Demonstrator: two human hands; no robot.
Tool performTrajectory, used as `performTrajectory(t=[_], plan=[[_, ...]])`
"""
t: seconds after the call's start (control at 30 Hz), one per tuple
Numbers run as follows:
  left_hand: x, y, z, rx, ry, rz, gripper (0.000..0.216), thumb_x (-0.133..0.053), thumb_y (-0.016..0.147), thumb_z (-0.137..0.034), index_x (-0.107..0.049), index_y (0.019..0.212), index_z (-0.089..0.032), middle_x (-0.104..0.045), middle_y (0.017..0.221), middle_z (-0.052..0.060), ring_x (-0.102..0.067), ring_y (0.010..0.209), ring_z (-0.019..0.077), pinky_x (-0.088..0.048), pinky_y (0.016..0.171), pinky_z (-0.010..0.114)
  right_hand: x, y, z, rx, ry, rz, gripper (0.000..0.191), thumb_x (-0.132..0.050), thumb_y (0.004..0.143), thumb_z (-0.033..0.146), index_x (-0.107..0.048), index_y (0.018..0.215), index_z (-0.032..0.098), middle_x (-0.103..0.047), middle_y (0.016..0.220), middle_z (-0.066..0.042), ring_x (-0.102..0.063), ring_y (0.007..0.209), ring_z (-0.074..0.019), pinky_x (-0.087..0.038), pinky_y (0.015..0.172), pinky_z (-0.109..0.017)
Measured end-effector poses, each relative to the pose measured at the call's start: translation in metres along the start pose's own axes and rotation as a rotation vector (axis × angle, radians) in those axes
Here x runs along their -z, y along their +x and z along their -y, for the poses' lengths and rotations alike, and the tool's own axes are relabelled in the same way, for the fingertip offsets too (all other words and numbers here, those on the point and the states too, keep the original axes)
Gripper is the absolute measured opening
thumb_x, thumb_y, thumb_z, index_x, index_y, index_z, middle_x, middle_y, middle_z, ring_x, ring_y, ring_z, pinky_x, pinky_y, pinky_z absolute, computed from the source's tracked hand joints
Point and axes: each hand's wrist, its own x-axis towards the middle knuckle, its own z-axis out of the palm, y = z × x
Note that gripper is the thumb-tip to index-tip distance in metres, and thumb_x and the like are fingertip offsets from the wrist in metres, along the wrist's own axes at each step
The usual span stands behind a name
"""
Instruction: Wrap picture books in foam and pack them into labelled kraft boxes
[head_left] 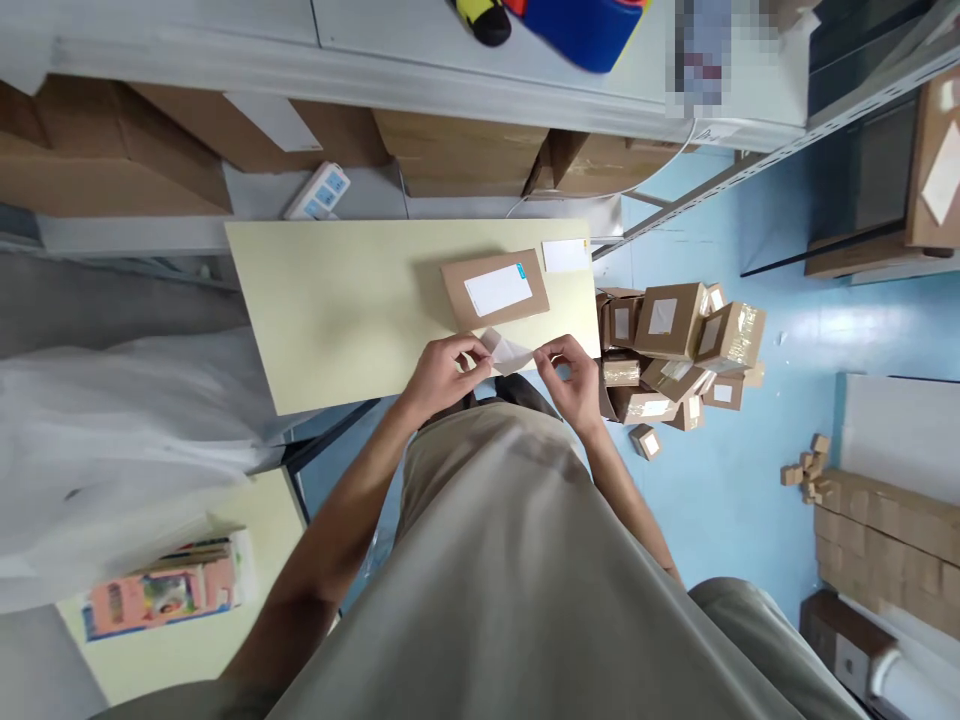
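Between my two hands is a small whitish slip of paper or label backing [508, 352], creased and folded in the middle. My left hand [454, 375] pinches its left end between thumb and fingers. At the other end, my right hand [566, 372] has its fingertips closed on the slip's corner. Just beyond the slip, a brown cardboard box [495, 290] lies on the pale yellow table [337, 310], bearing a white label [499, 290] with a small blue mark. A flat white card or label [566, 255] rests near the table's far right corner.
Large cartons [457, 150] line the shelf behind the table, with a white power strip [319, 192] before them. To the right, several small boxes [671, 330] are heaped by the table. White sheeting [127, 450] and magazines [165, 590] lie at the left.
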Motion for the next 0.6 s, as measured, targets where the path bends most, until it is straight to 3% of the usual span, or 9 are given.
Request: performTrajectory(t=[0.13,0.27,0.47,0.6], plan=[[0.01,0.004,0.019,0.061,0.022,-0.046,0.019,-0.067,0.085,-0.042,-0.071,0.08,-0.023,-0.079,0.087,0.003,-0.069,0.081,0.0188,-0.054,0.072,0.029,0.007,-0.011,-0.012,-0.109,0.058,-0.17,0.04,-0.074,0.101,0.063,-0.072,0.09,0.025,-0.072,0.091,-0.002,-0.065,0.088,-0.0201,-0.055,0.081,-0.034],[0.018,0.012,0.029,0.129,0.088,-0.161,0.017,-0.068,0.084,-0.039,-0.072,0.081,-0.024,-0.08,0.087,0.002,-0.07,0.081,0.0191,-0.055,0.074,0.029,0.031,-0.009,-0.035,-0.153,0.127,-0.331,0.044,-0.079,0.096,0.067,-0.072,0.089,0.024,-0.069,0.087,-0.001,-0.062,0.082,-0.0183,-0.053,0.079,-0.033],[0.015,0.027,0.035,0.224,0.172,-0.302,0.017,-0.069,0.086,-0.039,-0.073,0.081,-0.023,-0.08,0.085,0.002,-0.072,0.077,0.0192,-0.059,0.078,0.03,0.093,0.016,-0.08,-0.2,0.227,-0.501,0.038,-0.081,0.093,0.061,-0.073,0.089,0.024,-0.068,0.08,0.0,-0.061,0.075,-0.0169,-0.053,0.077,-0.034],[-0.013,0.045,0.027,0.276,0.177,-0.361,0.016,-0.068,0.086,-0.038,-0.073,0.084,-0.022,-0.081,0.091,0.003,-0.077,0.086,0.0206,-0.062,0.083,0.03,0.144,0.04,-0.11,-0.224,0.255,-0.583,0.033,-0.08,0.093,0.057,-0.073,0.089,0.025,-0.067,0.078,0.001,-0.061,0.072,-0.0163,-0.053,0.076,-0.035]])
